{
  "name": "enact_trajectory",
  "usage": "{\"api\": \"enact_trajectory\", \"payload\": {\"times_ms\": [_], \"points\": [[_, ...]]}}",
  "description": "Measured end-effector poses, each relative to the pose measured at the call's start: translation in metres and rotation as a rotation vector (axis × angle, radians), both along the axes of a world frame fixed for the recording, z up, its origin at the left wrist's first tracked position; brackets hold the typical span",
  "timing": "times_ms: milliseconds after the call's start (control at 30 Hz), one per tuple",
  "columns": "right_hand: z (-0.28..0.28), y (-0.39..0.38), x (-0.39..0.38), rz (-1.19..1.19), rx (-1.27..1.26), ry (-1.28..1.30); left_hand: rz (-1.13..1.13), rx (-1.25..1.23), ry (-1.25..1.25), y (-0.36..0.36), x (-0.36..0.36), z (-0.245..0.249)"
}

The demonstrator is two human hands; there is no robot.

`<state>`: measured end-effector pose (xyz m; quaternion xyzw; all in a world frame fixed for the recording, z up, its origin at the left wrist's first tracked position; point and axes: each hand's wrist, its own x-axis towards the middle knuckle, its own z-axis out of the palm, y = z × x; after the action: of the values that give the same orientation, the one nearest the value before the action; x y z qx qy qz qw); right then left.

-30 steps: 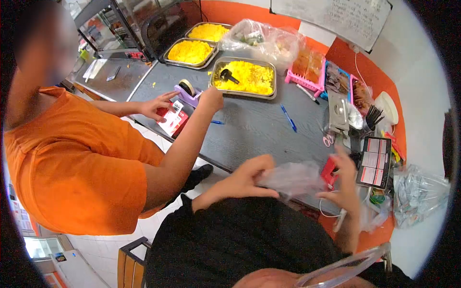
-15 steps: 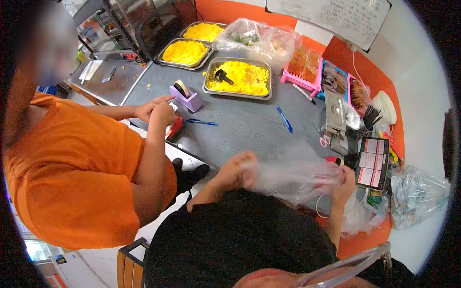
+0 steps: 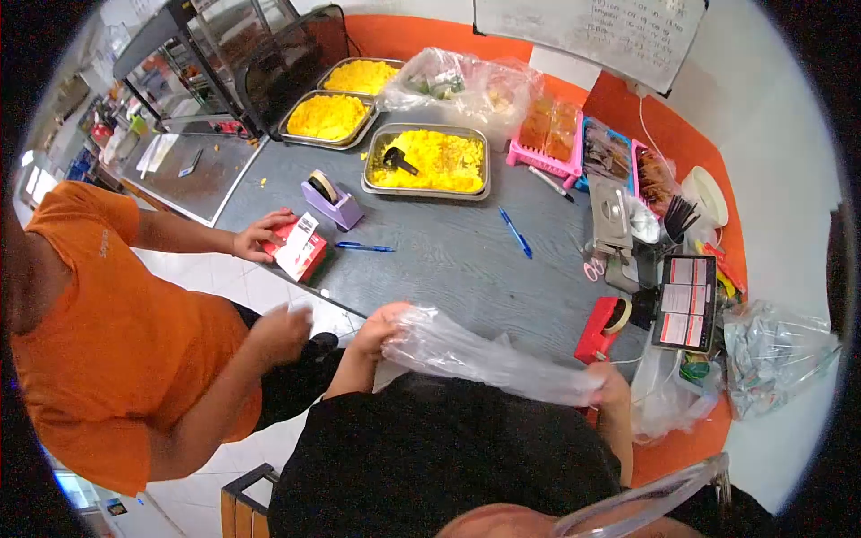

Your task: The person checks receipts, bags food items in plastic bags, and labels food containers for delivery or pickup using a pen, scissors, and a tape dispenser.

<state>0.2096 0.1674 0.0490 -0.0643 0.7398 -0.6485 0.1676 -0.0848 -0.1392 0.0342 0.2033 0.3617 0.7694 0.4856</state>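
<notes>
A clear plastic bag [image 3: 489,359] is stretched sideways in front of my black shirt, above the table's near edge. My left hand [image 3: 378,332] is closed on its left end, with the fingers gathered around the plastic. At the other end, my right hand [image 3: 612,387] grips the bag, close to a red tape dispenser [image 3: 603,330] on the table. The bag looks long, creased and flattened, and nothing can be made out inside it.
A co-worker in orange stands left, one hand [image 3: 262,235] on a red-and-white box [image 3: 300,249]. Around the table are a purple tape dispenser [image 3: 334,202], pens [image 3: 516,233], trays of yellow rice [image 3: 426,193], a pink basket [image 3: 544,161] and a tablet [image 3: 686,300].
My hands have drawn the bag out wider and lower, my left hand moving left. The red tape dispenser has come into view. The co-worker's one hand has left the box and dropped toward their body.
</notes>
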Motion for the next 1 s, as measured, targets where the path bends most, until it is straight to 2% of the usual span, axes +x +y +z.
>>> {"api": "enact_trajectory", "payload": {"times_ms": [33, 133, 200, 233, 267, 300, 333, 367, 400, 433, 467, 500, 533, 600, 633, 667, 700, 733, 767, 800, 867, 933, 1000], "points": [[0.019, -0.033, -0.015, -0.410, -0.263, 0.223, -0.139, -0.168, 0.293, -0.004, -0.016, -0.018], [0.017, -0.056, -0.025, -1.063, -0.234, 0.327, -0.097, -0.336, 0.165, -0.004, -0.025, -0.031], [0.016, -0.044, -0.043, -0.625, -0.740, -0.408, 0.262, -0.191, 0.228, -0.008, -0.012, -0.026], [-0.020, -0.036, -0.040, -0.497, -0.973, -0.468, 0.251, -0.211, -0.067, -0.010, -0.021, -0.045], [-0.033, -0.038, -0.043, -0.503, -0.978, -0.473, 0.236, -0.229, -0.365, -0.014, -0.029, -0.058], [-0.041, -0.039, -0.046, -0.522, -0.844, -0.355, 0.158, -0.343, -0.279, -0.018, -0.041, -0.061], [-0.038, -0.040, -0.053, -0.536, -0.704, -0.235, 0.219, -0.400, -0.058, -0.016, -0.049, -0.062], [-0.029, -0.045, -0.063, -0.622, -0.560, -0.234, 0.278, -0.451, 0.166, -0.014, -0.057, -0.062], [-0.031, -0.045, -0.071, -0.630, -0.558, -0.236, 0.557, -0.640, 0.816, -0.020, -0.071, -0.062], [-0.039, -0.044, -0.079, -0.763, -0.619, -0.262, 0.823, -0.790, 1.483, -0.031, -0.088, -0.061], [-0.051, -0.043, -0.085, -0.898, -0.679, -0.287, 0.958, -0.982, 1.404, -0.044, -0.108, -0.059], [-0.074, -0.032, -0.087, -0.908, -0.681, -0.288, 1.168, -1.124, 1.417, -0.053, -0.120, -0.053], [-0.103, -0.016, -0.087, -0.954, -0.643, -0.346, 1.159, -1.120, 1.420, -0.066, -0.134, -0.069], [-0.119, -0.004, -0.092, -0.999, -0.605, -0.402, 0.954, -1.511, 1.405, -0.085, -0.156, -0.113], [-0.119, -0.003, -0.097, -1.212, -0.275, -0.319, 0.873, -1.525, 1.513, -0.079, -0.140, -0.097], [-0.119, -0.001, -0.101, -1.400, 0.072, -0.229, 0.870, -1.521, 1.513, -0.073, -0.128, -0.085], [-0.099, -0.005, -0.110, -1.405, 0.076, -0.233, 0.771, -1.475, 1.565, -0.067, -0.117, -0.077], [-0.062, -0.017, -0.119, -1.489, 0.767, 0.114, 0.668, -1.426, 1.611, -0.061, -0.105, -0.070], [-0.042, -0.029, -0.124, -1.426, 1.463, 0.487, 0.630, -1.400, 1.612, -0.053, -0.094, -0.067], [-0.040, -0.038, -0.127, -1.423, 1.471, 0.480, 0.618, -1.352, 1.679, -0.046, -0.086, -0.066], [-0.040, -0.058, -0.134, -0.811, 1.154, 0.378, 0.454, -1.397, 1.593, -0.023, -0.061, -0.046], [-0.073, -0.081, -0.144, -0.382, 0.977, 0.123, 0.388, -1.364, 1.657, -0.008, -0.037, -0.041], [-0.078, -0.095, -0.147, -0.415, 1.067, 0.084, 0.395, -1.199, 1.601, 0.002, -0.020, -0.032]]}}
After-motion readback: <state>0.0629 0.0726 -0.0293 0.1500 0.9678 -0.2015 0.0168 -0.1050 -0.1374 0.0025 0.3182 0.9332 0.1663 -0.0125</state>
